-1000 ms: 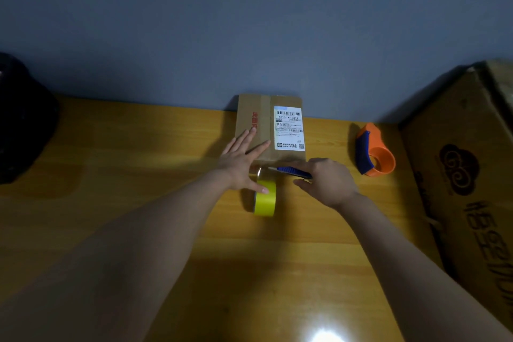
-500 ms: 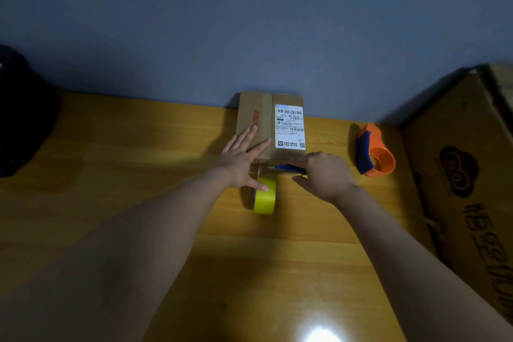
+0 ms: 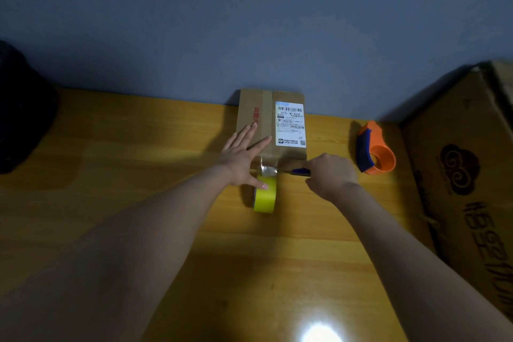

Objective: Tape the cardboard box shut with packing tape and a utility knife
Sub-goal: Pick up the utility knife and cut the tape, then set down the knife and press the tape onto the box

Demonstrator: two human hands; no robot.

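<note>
Right grip (image 3: 330, 175) clenched on utility knife (image 3: 298, 171) has neared the tape roll (image 3: 265, 194); left grip (image 3: 241, 158) stays flat

An orange tape dispenser (image 3: 375, 148) with a dark blue grip is lying on the wooden table (image 3: 138, 175), near its far right edge. Just to its right, a large cardboard carton (image 3: 466, 175) printed with a dark cloud-shaped logo and big characters is standing tilted. A dark, rounded object (image 3: 22, 108) is sitting at the far left, too dim to identify. A blue-grey wall (image 3: 249, 22) is rising behind the table, and a bright light (image 3: 319, 333) is reflecting off the near tabletop.
</note>
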